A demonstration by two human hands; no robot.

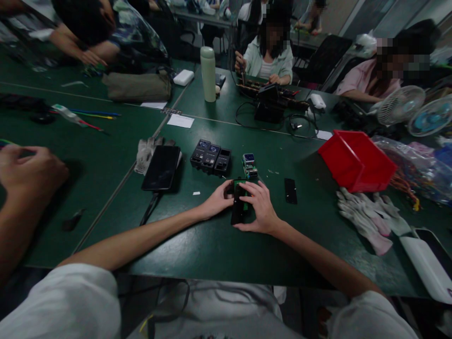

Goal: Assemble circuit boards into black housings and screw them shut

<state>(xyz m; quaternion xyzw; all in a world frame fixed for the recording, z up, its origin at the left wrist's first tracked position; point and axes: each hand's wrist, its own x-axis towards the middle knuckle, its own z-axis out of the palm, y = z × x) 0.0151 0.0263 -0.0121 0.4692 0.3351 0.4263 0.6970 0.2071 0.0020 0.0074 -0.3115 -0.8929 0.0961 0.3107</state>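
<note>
Between my two hands is a black plastic casing (237, 213) with a green circuit board (246, 205) showing in it. My left hand (221, 198) grips the casing's upper left side with thumb and fingers. My right hand (262, 207) curls over it from the right, fingertips on the board and thumb at the lower end. Just beyond my hands lies a loose green circuit board with a small display (249, 165). To its left several black modules (211, 157) sit side by side. A flat black cover plate (291, 190) rests to the right of my right hand.
A phone (161, 167) with a cable lies on grey gloves (143, 157) at left. At right are a red bin (356, 160), more gloves (369, 219) and a white power bank (425, 266). A green bottle (208, 75) stands ahead. Another person's hand (30, 169) is at far left.
</note>
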